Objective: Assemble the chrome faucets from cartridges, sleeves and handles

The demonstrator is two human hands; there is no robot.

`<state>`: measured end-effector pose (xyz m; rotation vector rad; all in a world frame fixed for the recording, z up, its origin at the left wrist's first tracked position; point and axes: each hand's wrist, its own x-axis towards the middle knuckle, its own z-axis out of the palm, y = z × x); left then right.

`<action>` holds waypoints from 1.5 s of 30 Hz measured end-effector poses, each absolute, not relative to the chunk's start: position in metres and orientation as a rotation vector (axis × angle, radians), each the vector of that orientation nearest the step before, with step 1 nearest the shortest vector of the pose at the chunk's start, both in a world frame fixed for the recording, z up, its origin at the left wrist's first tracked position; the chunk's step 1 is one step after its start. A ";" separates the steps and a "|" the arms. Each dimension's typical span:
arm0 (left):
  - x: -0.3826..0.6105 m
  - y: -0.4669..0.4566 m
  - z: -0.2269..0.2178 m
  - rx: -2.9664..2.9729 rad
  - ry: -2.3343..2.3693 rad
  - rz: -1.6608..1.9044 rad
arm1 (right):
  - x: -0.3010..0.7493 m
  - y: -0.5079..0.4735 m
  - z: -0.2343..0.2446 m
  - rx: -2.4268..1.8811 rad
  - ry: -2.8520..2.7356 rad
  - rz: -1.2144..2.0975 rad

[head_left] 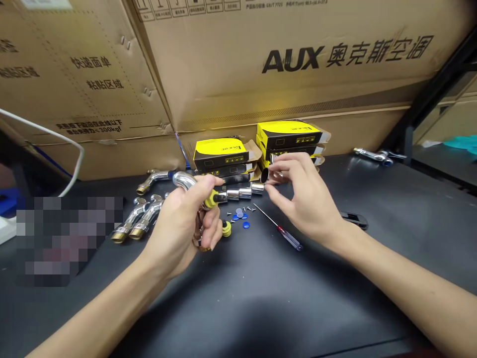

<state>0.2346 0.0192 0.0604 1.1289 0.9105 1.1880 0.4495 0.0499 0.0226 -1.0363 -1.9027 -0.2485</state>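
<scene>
My left hand (186,223) is wrapped round a chrome faucet (183,180), whose curved spout shows above the thumb. A yellow valve cartridge (211,199) with a dark stem sticks out of its body, pointing right. In my right hand (301,194) a short chrome sleeve (265,174) is pinched between thumb and fingers, its dark open end facing left. Behind the hands, a row of chrome sleeves (245,193) lies on the table. Below them are another yellow cartridge (226,228), small screws (249,209), blue caps (246,225) and a screwdriver (288,237).
Several chrome faucets (128,221) lie left of my left hand, and another faucet (376,156) is far right. Stacked yellow-and-black boxes (223,154) stand at the back, before large cardboard cartons (298,89). A dark utility knife (355,220) lies behind my right wrist.
</scene>
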 end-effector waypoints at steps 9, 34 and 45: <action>0.238 0.018 0.057 1.163 0.923 1.164 | 0.434 0.025 0.023 -0.878 -1.877 -0.133; 0.239 0.009 0.043 1.477 0.918 1.009 | 0.434 0.014 0.029 -0.536 -2.000 -0.012; 0.231 0.011 0.041 2.472 0.990 1.517 | 0.429 0.011 0.028 -0.646 -1.546 1.389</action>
